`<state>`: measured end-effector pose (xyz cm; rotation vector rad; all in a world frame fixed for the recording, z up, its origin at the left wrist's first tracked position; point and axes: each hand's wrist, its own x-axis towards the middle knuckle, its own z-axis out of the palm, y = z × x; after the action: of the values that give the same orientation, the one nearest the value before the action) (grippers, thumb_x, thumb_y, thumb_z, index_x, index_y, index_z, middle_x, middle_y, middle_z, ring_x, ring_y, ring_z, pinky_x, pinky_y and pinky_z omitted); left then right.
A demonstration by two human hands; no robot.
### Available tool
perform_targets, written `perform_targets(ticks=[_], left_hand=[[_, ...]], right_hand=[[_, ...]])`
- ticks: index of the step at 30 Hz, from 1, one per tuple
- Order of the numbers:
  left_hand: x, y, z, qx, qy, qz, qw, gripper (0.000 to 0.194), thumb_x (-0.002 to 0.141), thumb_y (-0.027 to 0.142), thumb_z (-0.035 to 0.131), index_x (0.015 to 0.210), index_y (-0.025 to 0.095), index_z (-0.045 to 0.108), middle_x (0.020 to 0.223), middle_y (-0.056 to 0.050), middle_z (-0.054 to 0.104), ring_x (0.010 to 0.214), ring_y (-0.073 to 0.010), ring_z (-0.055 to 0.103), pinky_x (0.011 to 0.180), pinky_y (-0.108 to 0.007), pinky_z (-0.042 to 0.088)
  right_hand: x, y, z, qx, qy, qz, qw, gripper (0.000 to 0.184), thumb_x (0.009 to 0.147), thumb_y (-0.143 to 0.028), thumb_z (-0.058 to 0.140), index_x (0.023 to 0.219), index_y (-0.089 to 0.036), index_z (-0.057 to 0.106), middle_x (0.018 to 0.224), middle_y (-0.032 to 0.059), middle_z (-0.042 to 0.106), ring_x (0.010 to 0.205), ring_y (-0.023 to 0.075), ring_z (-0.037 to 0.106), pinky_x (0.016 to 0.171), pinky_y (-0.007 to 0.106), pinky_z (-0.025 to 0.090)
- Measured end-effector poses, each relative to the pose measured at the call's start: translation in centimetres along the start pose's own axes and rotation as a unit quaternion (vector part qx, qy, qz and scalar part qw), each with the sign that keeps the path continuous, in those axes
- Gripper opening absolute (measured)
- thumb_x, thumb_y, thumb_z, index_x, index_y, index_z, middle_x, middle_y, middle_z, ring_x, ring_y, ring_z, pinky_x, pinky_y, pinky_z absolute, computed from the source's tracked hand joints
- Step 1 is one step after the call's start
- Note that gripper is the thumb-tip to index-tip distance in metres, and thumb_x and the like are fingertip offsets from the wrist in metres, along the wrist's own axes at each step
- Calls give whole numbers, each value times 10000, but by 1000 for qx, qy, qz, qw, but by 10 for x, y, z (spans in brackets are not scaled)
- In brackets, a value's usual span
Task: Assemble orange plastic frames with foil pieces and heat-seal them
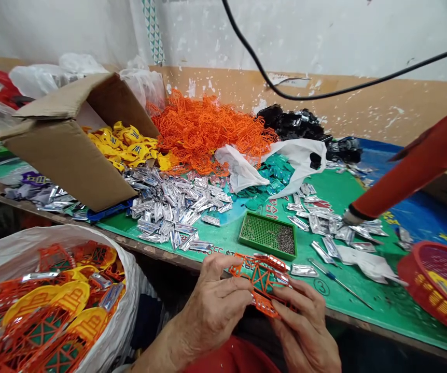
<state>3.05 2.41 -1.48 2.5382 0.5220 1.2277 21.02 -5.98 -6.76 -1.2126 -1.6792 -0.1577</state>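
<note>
Orange lattice part (262, 282) clamped between both hands at the near edge of the desk (363, 316)

Left hand (211, 311) and right hand (305, 331) grip the plastic frame from either side, fingers closed around it. Just beyond lies a silver foil piece (303, 270), with a green tray (268, 235) of small pins farther off. A screwdriver (336, 280) rests to the right, near a red basket (437, 280). On the near left, a white sack (126, 290) holds more orange and yellow parts.
</note>
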Motion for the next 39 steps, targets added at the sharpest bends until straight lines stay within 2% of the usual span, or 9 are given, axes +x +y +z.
perform_targets(ticks=[3, 8, 11, 14, 17, 21, 27, 34, 39], left_hand=[[-2, 2, 2, -8, -10, -20, 1000, 175, 841, 39, 548, 914, 179, 622, 848, -2, 737, 928, -205, 523, 918, -402, 352], [-4, 4, 1, 19, -43, -34, 998, 321, 856, 59, 539, 1162, 151, 557, 824, -19, 711, 846, -194, 487, 921, -430, 295], [-6, 4, 0, 19, -84, -34, 996, 195, 859, 68, 521, 1004, 160, 613, 740, -15, 654, 816, -188, 465, 846, -401, 302], [-6, 6, -4, -4, -118, -32, 992, 128, 861, 114, 510, 802, 170, 608, 679, -11, 589, 779, -182, 452, 762, -365, 307], [-1, 11, -10, -46, -164, -54, 984, 147, 865, 119, 498, 786, 175, 607, 714, -19, 602, 775, -178, 471, 732, -336, 340], [6, 17, -14, -115, -237, -115, 958, 197, 868, 71, 475, 867, 180, 639, 813, -35, 650, 793, -160, 525, 742, -287, 403], [5, 11, -4, -185, -332, -163, 911, 130, 832, 76, 546, 811, 175, 629, 854, -11, 652, 797, -131, 548, 703, -220, 415], [11, 10, 5, -288, -317, -214, 878, 182, 831, 133, 501, 670, 164, 579, 720, 8, 545, 684, -108, 493, 591, -209, 363], [18, 13, -1, -341, -328, -345, 811, 204, 821, 228, 536, 644, 158, 610, 684, 15, 509, 641, -111, 452, 556, -221, 324]], right_hand=[[0, 0, 0, 3, 0, 3, 1000, 237, 808, -46, 606, 986, -192, 665, 965, 66, 679, 1115, 262, 525, 870, 424, 463], [5, -3, -3, 5, 4, 7, 1000, 181, 808, -92, 621, 936, -203, 685, 863, 55, 722, 1035, 249, 591, 827, 410, 506], [14, -5, -8, 8, -22, 4, 1000, 102, 827, -168, 632, 889, -215, 697, 798, 43, 725, 931, 230, 642, 784, 381, 533], [27, -6, -15, 49, -87, -9, 995, 63, 848, -227, 630, 872, -216, 688, 770, 22, 724, 794, 191, 680, 793, 362, 542], [36, -6, -19, 100, -141, 5, 985, 62, 865, -256, 617, 865, -223, 670, 765, 1, 717, 757, 171, 684, 850, 370, 522], [43, -9, -22, 158, -177, 28, 971, 105, 887, -305, 586, 839, -226, 634, 740, -20, 697, 745, 150, 673, 892, 362, 488], [45, -10, -22, 208, -218, 67, 951, 88, 881, -264, 593, 803, -228, 609, 721, -26, 679, 773, 154, 662, 889, 359, 494], [52, -8, -23, 244, -222, 123, 936, 69, 855, -239, 618, 788, -224, 625, 859, 23, 650, 888, 175, 613, 831, 349, 541], [56, -9, -23, 237, -215, 150, 936, 92, 841, -257, 623, 757, -221, 636, 915, 47, 631, 927, 194, 618, 774, 325, 561]])
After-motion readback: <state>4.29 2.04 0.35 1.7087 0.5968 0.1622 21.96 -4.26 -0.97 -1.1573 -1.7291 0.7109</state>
